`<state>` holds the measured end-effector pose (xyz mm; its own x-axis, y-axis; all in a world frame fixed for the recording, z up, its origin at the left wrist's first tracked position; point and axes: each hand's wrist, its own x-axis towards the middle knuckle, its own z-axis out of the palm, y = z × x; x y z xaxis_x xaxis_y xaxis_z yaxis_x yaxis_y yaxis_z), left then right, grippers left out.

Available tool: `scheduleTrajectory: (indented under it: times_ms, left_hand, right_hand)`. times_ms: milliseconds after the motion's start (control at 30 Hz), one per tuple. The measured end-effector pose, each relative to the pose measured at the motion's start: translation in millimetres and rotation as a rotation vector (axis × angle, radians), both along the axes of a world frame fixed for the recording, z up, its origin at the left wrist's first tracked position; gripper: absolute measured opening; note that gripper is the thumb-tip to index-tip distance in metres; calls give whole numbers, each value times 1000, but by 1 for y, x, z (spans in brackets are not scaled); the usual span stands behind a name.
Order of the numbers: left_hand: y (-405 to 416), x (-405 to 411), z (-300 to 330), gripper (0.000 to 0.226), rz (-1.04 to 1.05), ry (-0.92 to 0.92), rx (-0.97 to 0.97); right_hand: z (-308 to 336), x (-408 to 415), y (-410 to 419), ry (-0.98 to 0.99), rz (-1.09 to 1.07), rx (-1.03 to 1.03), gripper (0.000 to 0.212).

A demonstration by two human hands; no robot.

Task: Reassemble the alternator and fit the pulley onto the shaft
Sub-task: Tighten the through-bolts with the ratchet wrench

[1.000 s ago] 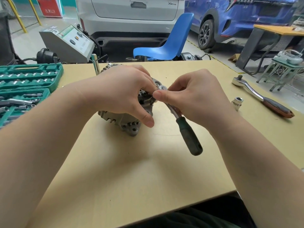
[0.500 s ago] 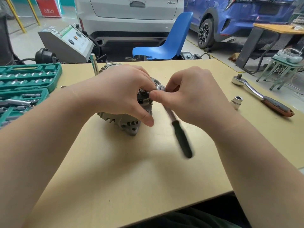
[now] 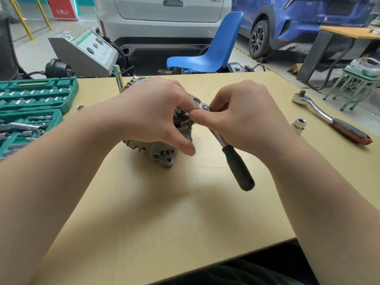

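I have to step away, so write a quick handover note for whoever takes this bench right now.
Left hand grips the alternator, steadying it on the table.
Right hand pinches the head of the small black-handled ratchet at the alternator's top.
Big ratchet and loose socket lie to the right; socket set on the left.
Done: housing appears closed up.
Left: finish this fastener; pulley not visible, so fitting unconfirmed.

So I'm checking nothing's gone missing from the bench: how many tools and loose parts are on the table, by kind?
Ratchet wrenches: 2, one by the right hand with a dark handle, one lying at the right
Loose sockets: 2
Tool cases: 1, green and open
Alternators: 1
Upright metal bars: 1
Total: 7
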<state>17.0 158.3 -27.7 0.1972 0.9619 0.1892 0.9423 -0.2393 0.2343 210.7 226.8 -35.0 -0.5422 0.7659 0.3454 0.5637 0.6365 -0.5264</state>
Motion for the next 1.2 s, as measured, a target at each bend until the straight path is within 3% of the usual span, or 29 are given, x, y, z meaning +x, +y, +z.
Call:
scheduleTrajectory:
  times_ms: [133, 300, 400, 567, 667, 733, 833, 933, 1067, 1200]
  left_hand:
    - [2, 0, 0, 48, -1, 39, -7]
    - [2, 1, 0, 83, 50, 79, -8]
    - [2, 2, 1, 81, 68, 123, -18]
    - [-2, 2, 0, 82, 53, 39, 17]
    - [-1, 2, 0, 76, 67, 47, -1]
    - [1, 1, 0, 87, 81, 68, -8]
    - [2, 1, 0, 94, 96, 97, -14]
    - [1, 2, 0, 86, 76, 113, -13]
    - [0, 1, 0, 78, 53, 47, 12]
    - [1, 0, 0, 85, 82, 57, -17]
  right_hand:
    - [1, 7, 4, 5, 82, 10, 29]
    - [5, 15, 15, -39, 224, 19, 22]
    - [5, 11, 15, -29, 166, 14, 23]
    - [0, 2, 7, 30, 65, -6, 40]
    - [5, 5, 11, -48, 101, 32, 29]
    - [10, 9, 15, -86, 170, 37, 22]
    - [11, 11, 18, -86, 242, 31, 27]
    - [9, 8, 18, -30, 187, -12, 25]
    - [2, 2, 13, -10, 94, 21, 40]
    - [8, 8, 16, -61, 173, 3, 22]
